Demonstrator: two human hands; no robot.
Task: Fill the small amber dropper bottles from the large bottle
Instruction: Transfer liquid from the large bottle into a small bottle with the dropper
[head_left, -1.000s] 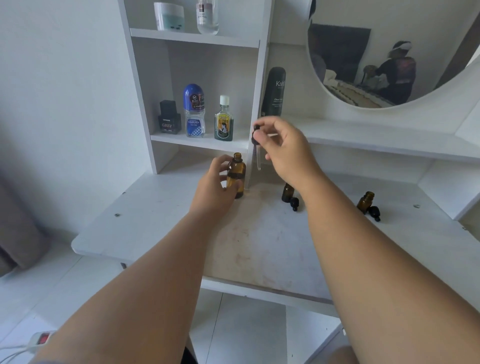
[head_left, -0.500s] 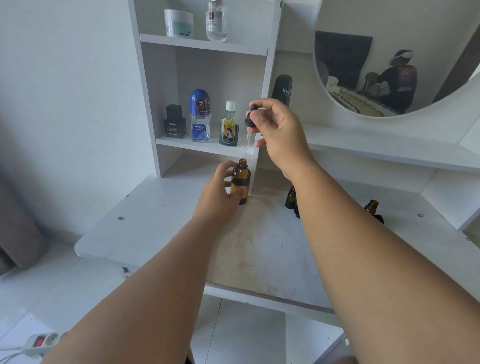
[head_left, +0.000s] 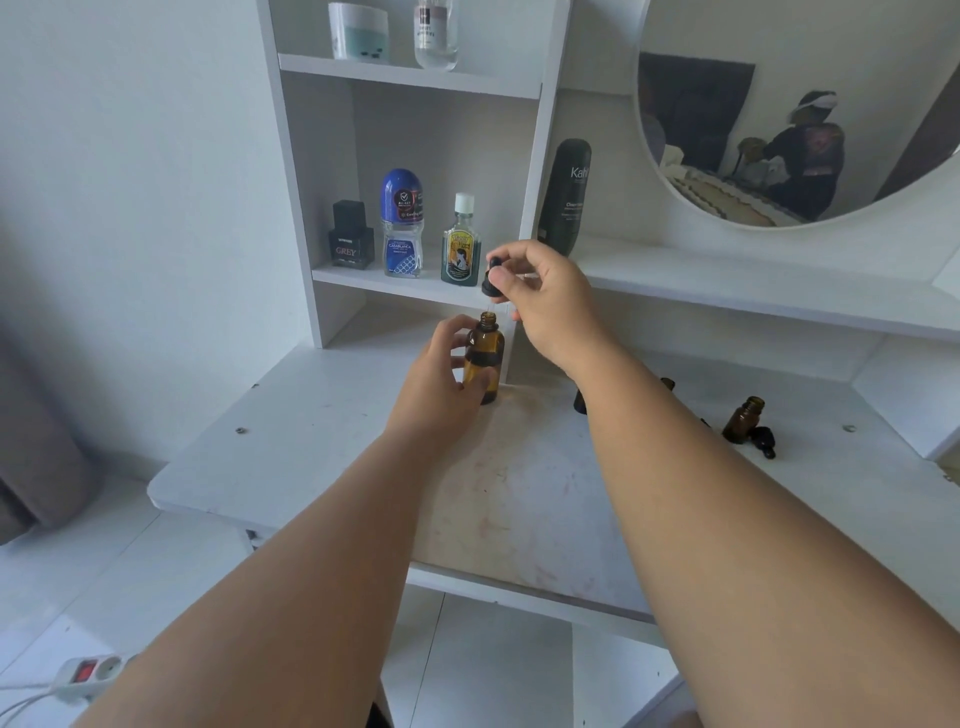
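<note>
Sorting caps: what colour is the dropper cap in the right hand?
Black. The head view shows the dropper cap pinched in the right hand.

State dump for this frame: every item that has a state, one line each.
Large bottle: uncapped, upright on desk, gripped by left hand.
Dropper: pinched by right hand, held over the bottle's mouth; tip unclear.
Small bottle: uncapped, upright, untouched.
Its cap: lying on desk beside it.
Second small bottle: mostly hidden, state unclear.
</note>
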